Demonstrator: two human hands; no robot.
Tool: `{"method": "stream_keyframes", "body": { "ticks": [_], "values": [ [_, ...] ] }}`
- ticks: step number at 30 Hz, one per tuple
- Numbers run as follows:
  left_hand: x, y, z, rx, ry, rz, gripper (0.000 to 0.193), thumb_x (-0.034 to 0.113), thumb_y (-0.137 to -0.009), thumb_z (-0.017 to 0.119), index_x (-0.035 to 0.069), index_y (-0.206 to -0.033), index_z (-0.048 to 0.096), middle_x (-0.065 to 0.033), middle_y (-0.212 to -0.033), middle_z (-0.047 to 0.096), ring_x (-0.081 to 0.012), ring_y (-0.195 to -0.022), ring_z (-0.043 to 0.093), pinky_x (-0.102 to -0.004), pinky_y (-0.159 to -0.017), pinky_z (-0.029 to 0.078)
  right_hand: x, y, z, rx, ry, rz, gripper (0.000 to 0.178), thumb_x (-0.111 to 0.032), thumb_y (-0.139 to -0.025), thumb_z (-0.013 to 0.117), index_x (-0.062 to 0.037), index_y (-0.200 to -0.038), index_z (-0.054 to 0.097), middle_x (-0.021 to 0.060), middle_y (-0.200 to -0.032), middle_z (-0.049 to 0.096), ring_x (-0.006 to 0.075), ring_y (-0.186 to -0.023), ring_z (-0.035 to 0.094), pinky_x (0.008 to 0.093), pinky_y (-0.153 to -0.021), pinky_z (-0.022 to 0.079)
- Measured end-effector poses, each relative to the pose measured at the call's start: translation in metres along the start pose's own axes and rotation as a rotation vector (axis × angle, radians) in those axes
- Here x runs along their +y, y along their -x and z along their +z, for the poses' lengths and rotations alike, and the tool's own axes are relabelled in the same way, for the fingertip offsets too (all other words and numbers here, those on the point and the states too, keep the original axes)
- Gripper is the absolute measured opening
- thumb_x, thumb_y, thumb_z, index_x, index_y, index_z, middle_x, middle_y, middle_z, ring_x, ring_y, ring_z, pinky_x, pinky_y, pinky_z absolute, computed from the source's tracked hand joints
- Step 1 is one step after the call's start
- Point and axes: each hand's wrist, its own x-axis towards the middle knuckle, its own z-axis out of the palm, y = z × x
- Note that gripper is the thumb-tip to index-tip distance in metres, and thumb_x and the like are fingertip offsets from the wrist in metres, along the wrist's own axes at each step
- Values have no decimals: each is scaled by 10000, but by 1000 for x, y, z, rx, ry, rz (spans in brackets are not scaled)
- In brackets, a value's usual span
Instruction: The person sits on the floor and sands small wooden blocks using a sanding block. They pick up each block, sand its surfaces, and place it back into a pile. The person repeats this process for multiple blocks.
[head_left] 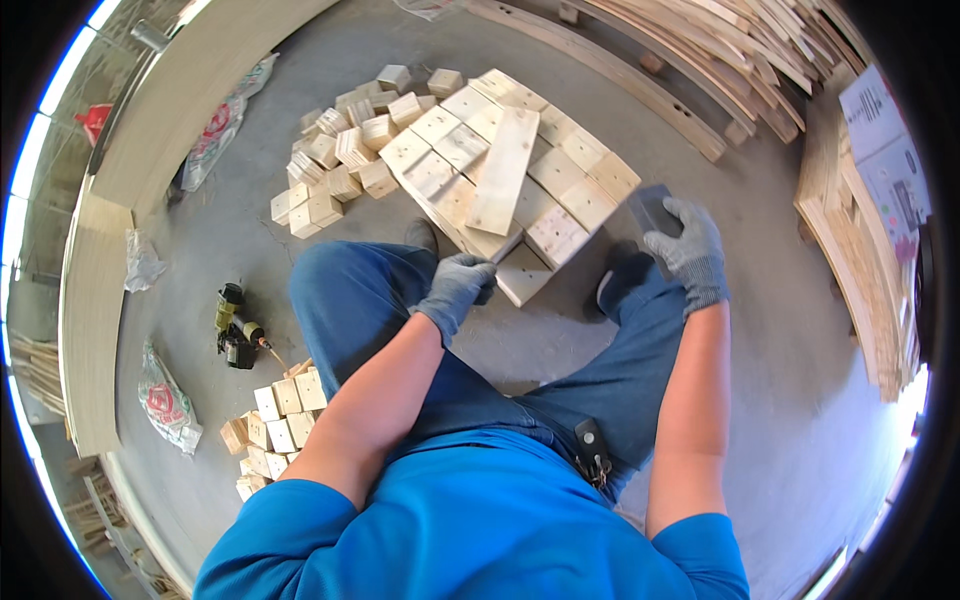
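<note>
A low stack of pale wooden blocks [585,150], set in rows with small dark marks on top, stands on the floor between my feet. Across its top lies a short loose board [503,172]. My left hand [458,293], in a grey knit glove, is closed at the stack's near left corner; what its fingers hold, if anything, is hidden. At the right of the stack, my gloved right hand [690,250] grips a flat, dark grey, rectangular piece [654,208], smeared by motion. Its exact kind does not show. One block [523,275] sits lower at the near corner.
Loose wooden blocks [350,145] are heaped left of the stack, and more blocks [280,420] lie beside my left leg. A green and black power tool [236,325] and a plastic bag [168,400] rest farther left. Long timber strips [700,60] and a printed carton [885,150] stand at right.
</note>
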Motion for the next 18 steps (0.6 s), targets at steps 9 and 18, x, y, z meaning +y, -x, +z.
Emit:
{"method": "stream_keyframes", "body": {
  "ticks": [9, 18],
  "values": [
    [-2, -9, 3, 90, 21, 16, 459, 88, -945, 830, -66, -1341, 657, -106, -1020, 751, -163, -767, 708, -305, -683, 611, 0, -3, 2, -45, -28, -2, 648, -218, -708, 943, -9, -1288, 743, 224, -1296, 730, 392, -1228, 685, 449, -1090, 539],
    [29, -1, 2, 120, 200, 89, 466, 68, -926, 832, -50, -1346, 668, -104, -1044, 753, -172, -839, 722, -318, -757, 625, -5, -10, 4, -68, -30, -3, 643, -199, -700, 949, -9, -1279, 745, 219, -1310, 719, 390, -1231, 677, 448, -1101, 531]
  ]
}}
